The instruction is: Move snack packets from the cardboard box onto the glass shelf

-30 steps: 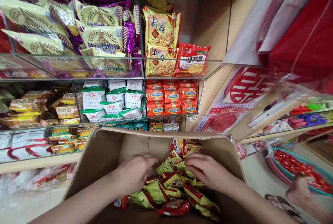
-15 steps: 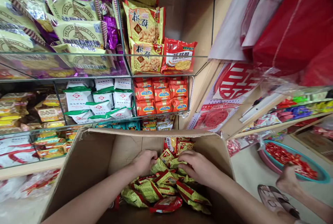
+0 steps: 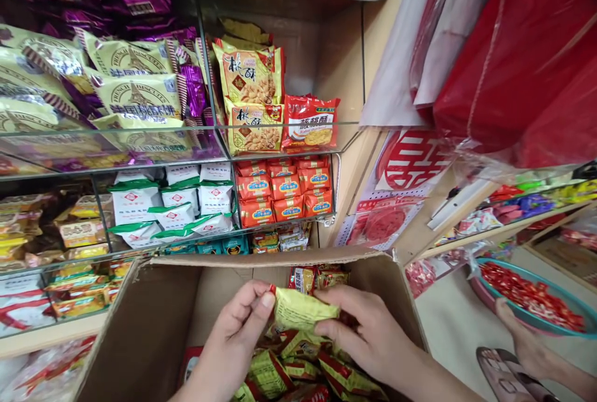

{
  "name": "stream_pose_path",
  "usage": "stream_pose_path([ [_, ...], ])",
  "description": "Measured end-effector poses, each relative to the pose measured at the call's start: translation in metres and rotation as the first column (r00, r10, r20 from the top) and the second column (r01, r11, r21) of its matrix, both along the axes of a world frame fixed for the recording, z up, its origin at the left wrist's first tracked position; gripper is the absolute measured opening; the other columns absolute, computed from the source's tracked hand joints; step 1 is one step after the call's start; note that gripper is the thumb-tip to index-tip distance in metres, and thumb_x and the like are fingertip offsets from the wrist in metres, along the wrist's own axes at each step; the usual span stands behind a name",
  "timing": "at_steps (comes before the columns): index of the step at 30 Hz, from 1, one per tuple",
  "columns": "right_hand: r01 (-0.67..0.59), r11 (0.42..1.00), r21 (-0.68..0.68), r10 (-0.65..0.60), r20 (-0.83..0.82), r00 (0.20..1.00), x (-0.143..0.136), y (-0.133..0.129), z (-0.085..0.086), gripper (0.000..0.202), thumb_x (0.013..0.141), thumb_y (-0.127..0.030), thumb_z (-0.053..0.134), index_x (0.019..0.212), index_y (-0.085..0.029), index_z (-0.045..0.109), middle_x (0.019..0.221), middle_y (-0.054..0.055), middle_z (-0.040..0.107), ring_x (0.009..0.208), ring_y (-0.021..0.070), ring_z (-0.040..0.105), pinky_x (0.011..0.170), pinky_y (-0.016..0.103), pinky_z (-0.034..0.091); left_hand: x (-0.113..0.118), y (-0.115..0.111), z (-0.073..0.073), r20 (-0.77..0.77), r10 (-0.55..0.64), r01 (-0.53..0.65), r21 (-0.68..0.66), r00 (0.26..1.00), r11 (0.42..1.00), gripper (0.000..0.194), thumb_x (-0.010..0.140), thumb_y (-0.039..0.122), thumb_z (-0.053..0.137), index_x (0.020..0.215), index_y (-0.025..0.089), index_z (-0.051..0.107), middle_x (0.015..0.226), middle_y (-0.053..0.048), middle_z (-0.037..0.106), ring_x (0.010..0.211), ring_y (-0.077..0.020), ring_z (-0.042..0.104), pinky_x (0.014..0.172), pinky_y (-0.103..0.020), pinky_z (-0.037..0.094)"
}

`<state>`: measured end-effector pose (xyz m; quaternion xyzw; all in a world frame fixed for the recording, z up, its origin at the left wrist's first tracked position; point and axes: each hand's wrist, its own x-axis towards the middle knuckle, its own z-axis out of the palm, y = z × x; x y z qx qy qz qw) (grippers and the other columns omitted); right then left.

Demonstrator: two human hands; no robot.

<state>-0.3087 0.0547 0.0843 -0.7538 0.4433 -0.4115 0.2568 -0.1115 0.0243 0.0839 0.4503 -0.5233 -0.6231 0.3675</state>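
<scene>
A yellow snack packet [image 3: 303, 310] with a red end is stretched between my two hands, above the inside of a cardboard box [image 3: 158, 308]. My left hand [image 3: 240, 327] pinches its red left end between thumb and fingers. Around the right end, the fingers and thumb of my right hand [image 3: 366, 327] are closed. Below lie more yellow and red packets [image 3: 270, 372] in a loose heap. Against the box's far wall stand a few red packets [image 3: 303, 279], partly hidden behind the held one.
Ahead are glass-fronted shelves with yellow biscuit packs [image 3: 254, 72], a red pack [image 3: 311, 122], white-green packs [image 3: 175, 208] and orange packs [image 3: 285, 186]. Red bagged goods [image 3: 536, 60] hang at upper right. A teal basin [image 3: 485, 262] of red sweets and another person's sandalled foot [image 3: 504, 368] are at right.
Both hands have risen from the heap and now hold one yellow packet between them. The view has tilted up, so the shelves sit lower in the picture.
</scene>
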Motion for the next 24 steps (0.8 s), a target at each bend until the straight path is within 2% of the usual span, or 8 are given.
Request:
stream_pose_path([
  [3,0.008,0.913,-0.408,-0.029,-0.045,0.999,0.005,0.005,0.013,0.032,0.082,-0.011,0.055,0.113,-0.02,0.055,0.098,0.008,0.066,0.091,0.018,0.06,0.08,0.032,0.05,-0.001,0.011,0.02,-0.224,0.193,-0.107,0.347,0.955,0.932,0.046,0.076,0.061,0.047,0.104,0.024,0.053,0.105,-0.004,0.061,0.095,-0.019,0.059,0.084,-0.032,0.047],
  [6,-0.059,0.846,-0.53,0.02,-0.079,0.997,0.009,0.008,0.018,0.039,0.079,-0.006,0.052,0.115,-0.019,0.054,0.105,0.01,0.064,0.109,0.0218,0.052,0.092,0.039,0.047,0.0,0.018,0.04,-0.283,0.197,-0.037,0.485,0.939,0.874,0.057,0.069,0.051,0.063,0.119,0.028,0.047,0.107,-0.005,0.064,0.091,-0.0233,0.064,0.076,-0.036,0.052],
  [9,-0.024,0.932,-0.361,0.048,0.057,0.997,0.013,0.01,0.02,0.029,0.08,-0.021,0.054,0.109,-0.024,0.057,0.125,0.009,0.052,0.124,0.0271,0.038,0.099,0.047,0.039,-0.002,0.022,0.051,-0.34,0.195,-0.057,0.377,0.92,0.924,0.076,0.058,0.029,0.077,0.124,0.035,0.04,0.103,-0.002,0.067,0.088,-0.0249,0.066,0.071,-0.035,0.054],
  [11,0.099,0.987,-0.129,-0.062,0.263,0.963,0.018,0.009,0.02,0.035,0.084,-0.033,0.051,0.118,-0.026,0.05,0.13,0.01,0.047,0.122,0.0259,0.042,0.096,0.043,0.043,-0.008,0.025,0.056,-0.341,0.239,-0.14,0.289,0.909,0.947,0.083,0.057,0.026,0.077,0.127,0.037,0.035,0.103,-0.001,0.067,0.089,-0.0256,0.066,0.068,-0.035,0.055],
  [13,0.165,0.979,0.123,-0.202,0.423,0.883,0.024,0.005,0.021,0.04,0.087,-0.039,0.045,0.125,-0.024,0.042,0.116,0.011,0.056,0.102,0.0205,0.057,0.083,0.033,0.051,-0.015,0.026,0.061,-0.313,0.278,-0.216,0.218,0.908,0.952,0.09,0.055,0.026,0.078,0.13,0.038,0.031,0.102,-0.001,0.068,0.087,-0.0248,0.066,0.065,-0.032,0.056],
  [15,0.179,0.941,0.288,-0.301,0.469,0.83,0.032,-0.001,0.022,0.032,0.089,-0.043,0.039,0.107,-0.02,0.052,0.086,0.005,0.063,0.075,0.0155,0.061,0.065,0.025,0.052,-0.021,0.025,0.062,-0.29,0.282,-0.239,0.176,0.914,0.955,0.097,0.052,0.027,0.08,0.132,0.04,0.027,0.101,-0.001,0.069,0.083,-0.0231,0.067,0.061,-0.029,0.055],
  [19,0.323,0.915,0.24,-0.394,0.372,0.84,0.043,-0.01,0.021,0.042,0.089,-0.048,0.035,0.063,-0.018,0.047,0.056,-0.001,0.048,0.054,0.0117,0.049,0.051,0.021,0.041,-0.026,0.016,0.053,-0.274,0.279,-0.242,0.164,0.92,0.956,0.089,0.052,0.042,0.079,0.127,0.04,0.032,0.088,0.003,0.071,0.075,-0.0216,0.068,0.057,-0.028,0.054],
  [24,0.493,0.869,0.025,-0.483,0.251,0.839,0.054,-0.01,0.011,0.038,0.091,-0.041,0.032,0.063,-0.02,0.047,0.052,0.0,0.052,0.049,0.0136,0.053,0.049,0.022,0.041,-0.016,-0.002,0.026,-0.104,0.45,-0.449,0.039,0.887,0.893,0.048,0.062,0.06,0.064,0.094,0.024,0.06,0.08,-0.002,0.072,0.081,-0.0255,0.066,0.063,-0.03,0.054],
])
